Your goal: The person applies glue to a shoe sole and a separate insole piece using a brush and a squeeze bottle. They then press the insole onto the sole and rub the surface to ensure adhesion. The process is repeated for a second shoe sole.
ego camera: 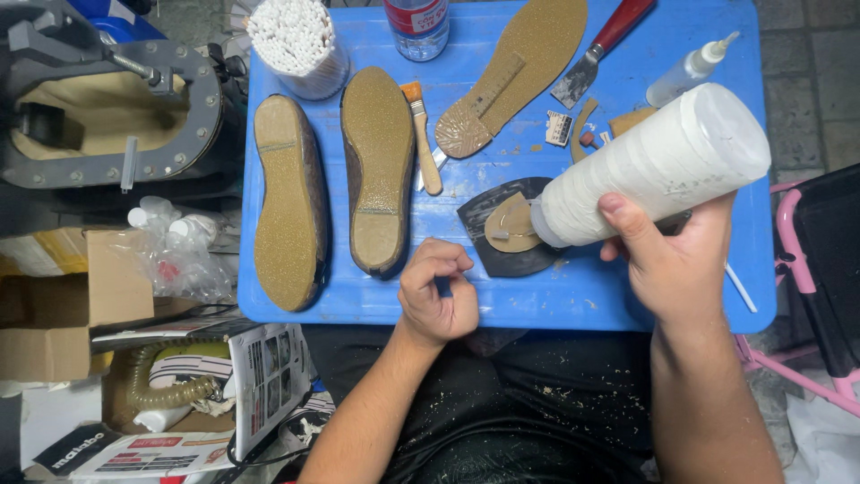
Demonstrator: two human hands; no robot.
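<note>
My right hand point(674, 260) grips a large white squeeze bottle point(654, 166), tilted so its nozzle end points down at a small tan piece point(511, 224) lying on a dark heel-shaped piece point(491, 255). My left hand point(436, 291) rests curled at the front edge of the blue table point(555, 296), holding nothing. Two shoes lie sole-up to the left: one point(287, 202) and another point(378, 170). A tan insole point(520, 67) lies at the back.
A small brush point(421, 134), a red-handled knife point(602, 49), a small glue bottle point(692, 67), a clear drink bottle point(417, 27) and a cup of white sticks point(300, 45) lie on the table. A grey machine point(107, 99) and boxes point(63, 305) stand left; a pink chair frame point(797, 269) right.
</note>
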